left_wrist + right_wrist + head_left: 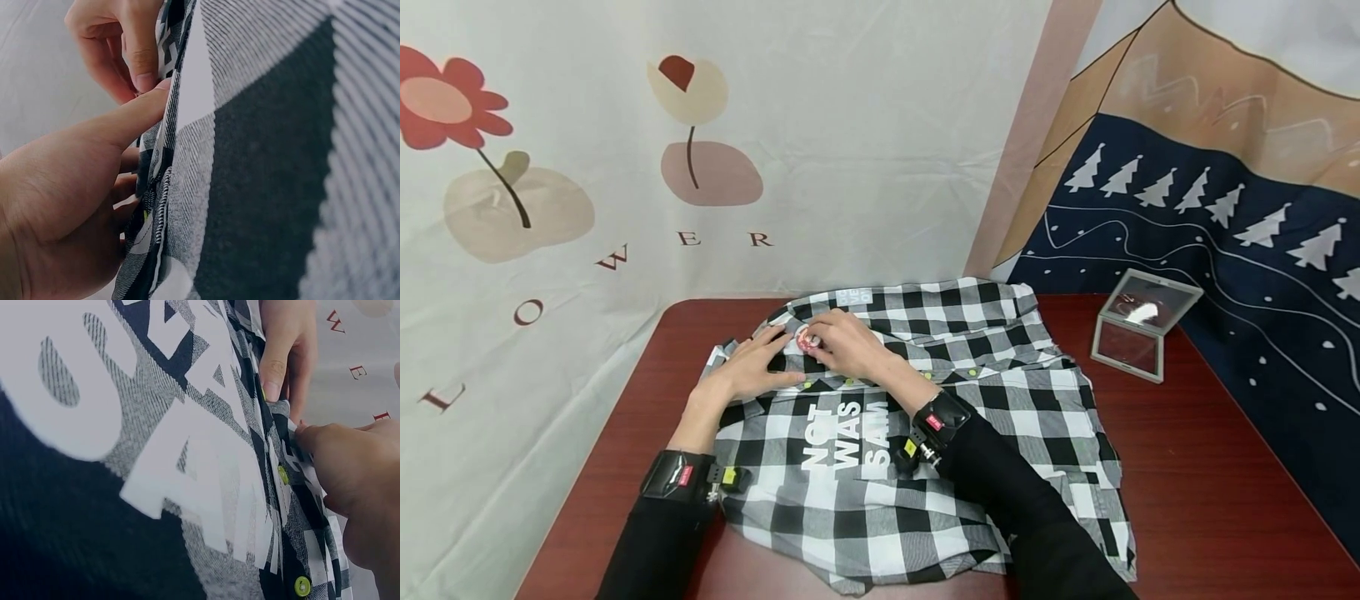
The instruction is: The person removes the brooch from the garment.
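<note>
Pinching a small round red-and-white badge between curled thumb and fingertips of the right hand, on the left part of the checked shirt, just beyond its row of lime-green buttons. Resting the left hand on the shirt's left end, with fingers spread and mostly straight, close beside the badge; cannot tell from here about any hold on the cloth.

Showing part of the badge's face upward, too round to give a long axis. Covering the rest with the right fingertips, and losing it in both wrist views behind hands and raised folds of the shirt. Running the shirt's button row left to right, with the tops of the white lettering toward its left end.

Under the shirt, seeing a dark red table. Off its far right corner, well apart, seeing a hinged case, opened out. Beyond the shirt, meeting a pale printed curtain; farther right, a navy cloth with white trees.
</note>
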`<action>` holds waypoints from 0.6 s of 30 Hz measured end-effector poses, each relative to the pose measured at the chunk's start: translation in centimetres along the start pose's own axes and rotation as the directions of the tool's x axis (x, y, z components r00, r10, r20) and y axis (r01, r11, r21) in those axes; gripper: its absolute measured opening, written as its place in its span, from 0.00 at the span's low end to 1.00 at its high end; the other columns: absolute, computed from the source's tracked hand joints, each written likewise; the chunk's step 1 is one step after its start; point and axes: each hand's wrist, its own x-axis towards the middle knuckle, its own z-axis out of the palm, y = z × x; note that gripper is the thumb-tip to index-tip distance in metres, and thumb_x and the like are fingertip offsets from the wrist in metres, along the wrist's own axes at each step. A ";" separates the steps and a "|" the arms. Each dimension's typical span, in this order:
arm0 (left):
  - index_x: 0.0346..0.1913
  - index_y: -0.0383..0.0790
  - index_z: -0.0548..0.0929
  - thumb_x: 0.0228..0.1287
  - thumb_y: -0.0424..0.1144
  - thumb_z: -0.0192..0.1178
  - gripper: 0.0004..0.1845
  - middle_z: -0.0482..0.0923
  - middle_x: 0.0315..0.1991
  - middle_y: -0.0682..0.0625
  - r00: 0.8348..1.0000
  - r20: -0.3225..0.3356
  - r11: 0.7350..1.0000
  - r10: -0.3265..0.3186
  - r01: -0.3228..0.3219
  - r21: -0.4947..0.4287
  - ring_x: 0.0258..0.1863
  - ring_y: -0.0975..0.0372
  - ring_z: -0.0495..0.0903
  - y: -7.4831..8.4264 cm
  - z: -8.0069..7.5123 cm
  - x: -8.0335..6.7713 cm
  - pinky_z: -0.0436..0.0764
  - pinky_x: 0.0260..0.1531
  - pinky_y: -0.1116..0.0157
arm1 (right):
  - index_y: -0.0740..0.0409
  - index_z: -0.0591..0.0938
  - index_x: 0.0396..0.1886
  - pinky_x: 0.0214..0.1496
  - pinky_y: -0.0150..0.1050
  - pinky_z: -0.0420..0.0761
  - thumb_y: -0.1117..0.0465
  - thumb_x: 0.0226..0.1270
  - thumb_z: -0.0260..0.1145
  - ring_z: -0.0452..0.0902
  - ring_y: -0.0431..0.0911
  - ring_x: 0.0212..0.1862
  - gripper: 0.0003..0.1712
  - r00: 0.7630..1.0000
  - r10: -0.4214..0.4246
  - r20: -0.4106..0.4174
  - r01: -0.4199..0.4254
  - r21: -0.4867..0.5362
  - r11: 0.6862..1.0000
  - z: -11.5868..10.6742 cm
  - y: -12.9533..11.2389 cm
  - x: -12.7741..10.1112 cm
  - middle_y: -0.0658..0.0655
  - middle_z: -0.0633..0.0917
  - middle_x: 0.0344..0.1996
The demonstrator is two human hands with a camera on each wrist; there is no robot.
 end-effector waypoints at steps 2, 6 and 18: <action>0.90 0.35 0.61 0.73 0.76 0.66 0.61 0.48 0.93 0.30 1.000 0.005 1.000 -0.009 0.009 -0.004 0.92 0.31 0.48 0.2 -0.1 -0.2 0.46 0.88 0.25 | 0.56 0.92 0.61 0.75 0.47 0.84 0.53 0.84 0.74 0.87 0.52 0.67 0.16 1.000 0.004 -0.016 -0.003 0.021 1.000 0.0 0.0 0.0 0.57 0.91 0.65; 0.90 0.35 0.61 0.74 0.74 0.66 0.59 0.47 0.93 0.30 1.000 0.008 1.000 -0.009 0.009 0.000 0.91 0.29 0.48 0.9 -0.5 -0.6 0.47 0.87 0.23 | 0.55 0.92 0.62 0.72 0.46 0.85 0.53 0.83 0.75 0.87 0.51 0.65 0.16 0.999 0.026 -0.043 -0.023 0.068 0.997 -0.2 -0.1 -0.1 0.56 0.91 0.64; 0.92 0.42 0.58 0.72 0.79 0.63 0.61 0.51 0.93 0.32 0.999 -0.035 1.000 0.003 -0.003 0.001 0.91 0.30 0.50 -1.3 0.5 0.5 0.55 0.84 0.22 | 0.54 0.94 0.61 0.72 0.47 0.85 0.54 0.83 0.74 0.88 0.51 0.64 0.15 0.996 0.076 -0.046 -0.065 0.202 0.977 -0.6 0.0 0.1 0.56 0.93 0.63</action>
